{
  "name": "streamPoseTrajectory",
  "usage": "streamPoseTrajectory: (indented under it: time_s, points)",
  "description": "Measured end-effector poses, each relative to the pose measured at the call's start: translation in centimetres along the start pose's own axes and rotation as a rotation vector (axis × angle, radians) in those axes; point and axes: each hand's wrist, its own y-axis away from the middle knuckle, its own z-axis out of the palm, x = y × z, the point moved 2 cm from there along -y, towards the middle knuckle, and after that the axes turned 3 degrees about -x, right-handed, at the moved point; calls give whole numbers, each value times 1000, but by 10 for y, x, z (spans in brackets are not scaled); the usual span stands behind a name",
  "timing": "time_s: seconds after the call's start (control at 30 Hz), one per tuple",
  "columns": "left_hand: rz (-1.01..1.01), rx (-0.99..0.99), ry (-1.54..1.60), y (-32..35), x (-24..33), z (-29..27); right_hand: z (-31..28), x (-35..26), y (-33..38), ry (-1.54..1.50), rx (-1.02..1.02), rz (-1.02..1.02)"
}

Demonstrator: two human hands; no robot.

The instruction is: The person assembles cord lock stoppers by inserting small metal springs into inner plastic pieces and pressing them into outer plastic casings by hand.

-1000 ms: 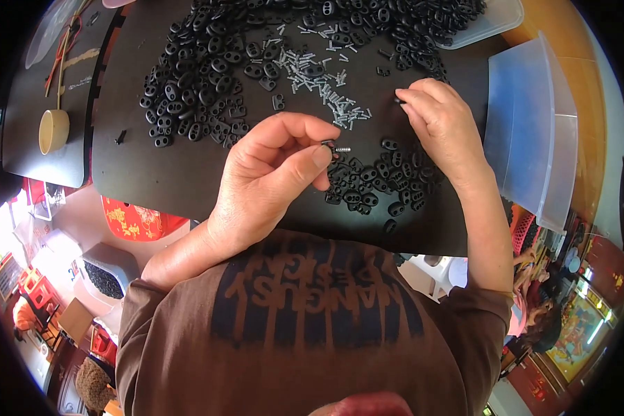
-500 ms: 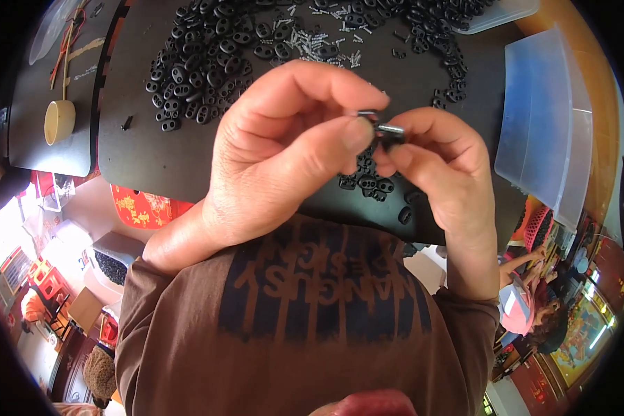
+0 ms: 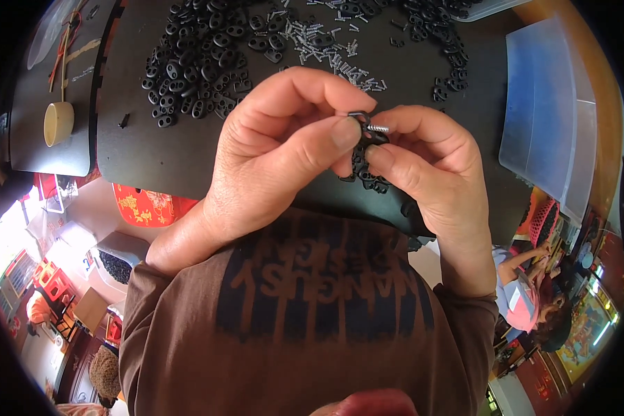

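Just above the table, my two hands meet, both closed in pinches. Between thumb and fingers my left hand [image 3: 277, 156] grips a small black plastic cord lock part [image 3: 358, 115] with an open frame. My right hand [image 3: 440, 159] pinches another black cord lock part [image 3: 376, 139], partly hidden by the thumb. A short silver coil spring [image 3: 378, 128] sticks out sideways between the two parts, close to the right fingertips. Whether the parts touch is hard to see. Below the fingers lies a cluster of small black parts [image 3: 374, 182].
Beyond my hands is a heap of black two-hole cord lock pieces [image 3: 194, 62], with scattered silver springs [image 3: 319, 45] beside it. More black parts [image 3: 454, 69] trail down at right. A clear plastic bin [image 3: 541, 111] stands at the right edge; a cream ladle-like cup [image 3: 59, 123] lies left.
The spring and the part in my right hand have shifted slightly left, nearer the left-hand part. More of the springs on the table now shows beyond my left fingers.
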Motion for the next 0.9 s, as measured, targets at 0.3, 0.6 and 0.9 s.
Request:
streamPoseTrajectory:
  time_s: [0.3, 0.6, 0.9]
  points:
    - [1, 11, 63, -2, -3, 0, 3, 14, -4, -138, -49, -209]
    - [-25, 17, 37, 0, -4, -3, 6, 8, 2, -15, 109, -235]
    - [-67, 8, -40, 1, -1, 0, 7, 5, 3, 51, 100, -320]
